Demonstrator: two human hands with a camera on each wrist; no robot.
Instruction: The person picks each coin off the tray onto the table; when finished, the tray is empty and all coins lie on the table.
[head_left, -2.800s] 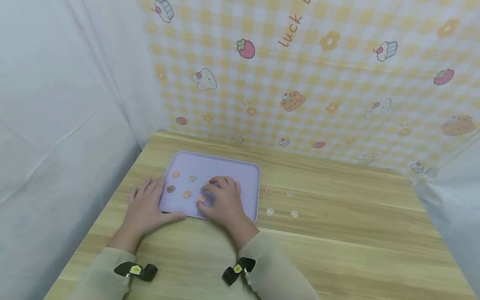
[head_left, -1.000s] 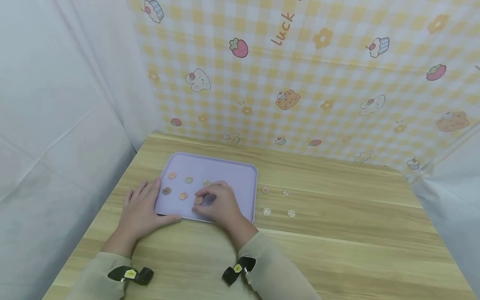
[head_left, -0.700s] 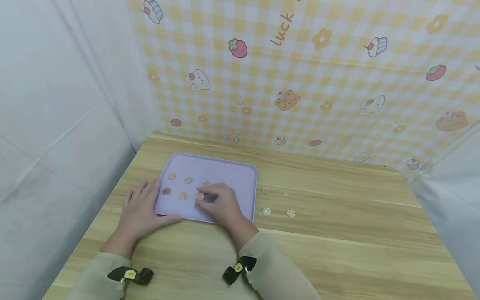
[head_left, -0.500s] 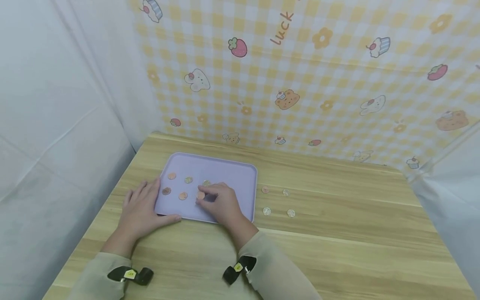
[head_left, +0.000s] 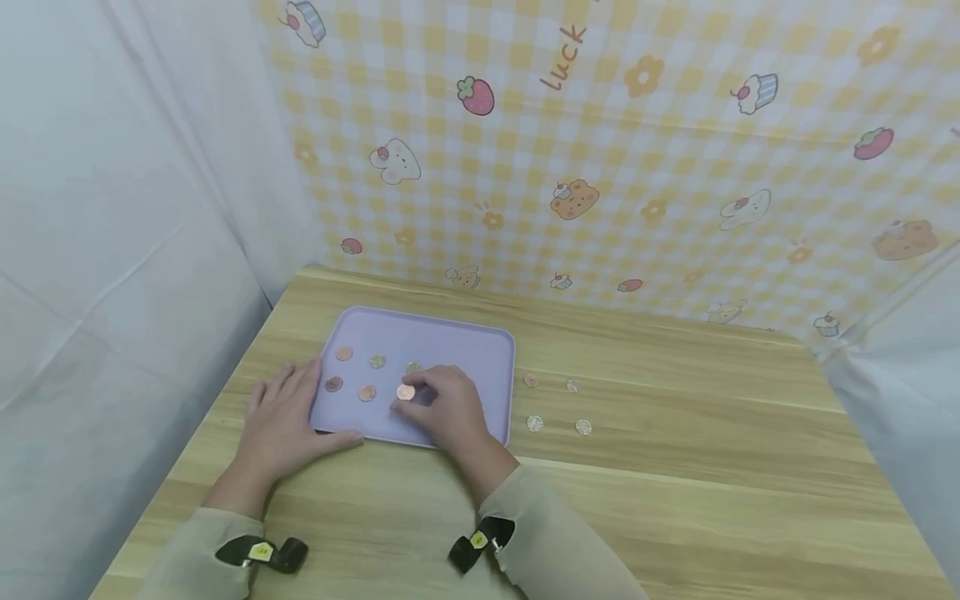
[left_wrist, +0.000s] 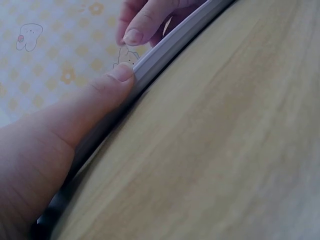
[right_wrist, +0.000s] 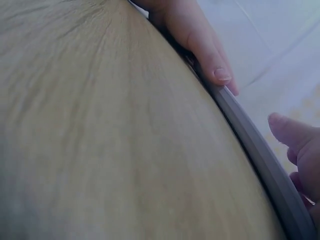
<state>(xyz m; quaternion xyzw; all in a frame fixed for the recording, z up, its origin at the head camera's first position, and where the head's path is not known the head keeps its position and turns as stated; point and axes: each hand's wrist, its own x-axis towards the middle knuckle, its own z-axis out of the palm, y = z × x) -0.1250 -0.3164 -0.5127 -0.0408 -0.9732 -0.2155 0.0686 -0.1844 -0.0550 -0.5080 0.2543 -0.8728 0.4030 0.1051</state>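
Note:
A lilac tray (head_left: 461, 337) lies on the wooden table with several coins on it. My left hand (head_left: 281, 421) rests at its left front corner, fingers spread along the side and thumb along the front edge; in the left wrist view the left thumb (left_wrist: 95, 100) touches the tray rim (left_wrist: 165, 47). Over the tray, my right hand (head_left: 452, 407) holds a copper coin (head_left: 406, 392) between thumb and index finger, its face turned up. A copper coin (head_left: 367, 393) and a darker coin (head_left: 333, 383) lie left of it. Neither wrist view shows the held coin.
Behind these lie another copper coin (head_left: 344, 353), a brassy coin (head_left: 377, 362) and a partly covered coin (head_left: 413, 367). Right of the tray, a copper coin (head_left: 531, 380) and silvery coins (head_left: 583, 427) lie on the table (head_left: 712, 467). A checked cloth (head_left: 525, 150) hangs behind.
The right hand has closed on the copper coin lying on the tray, tilted it up and shifted it slightly right and back; its face now shows brighter. The left hand stays put.

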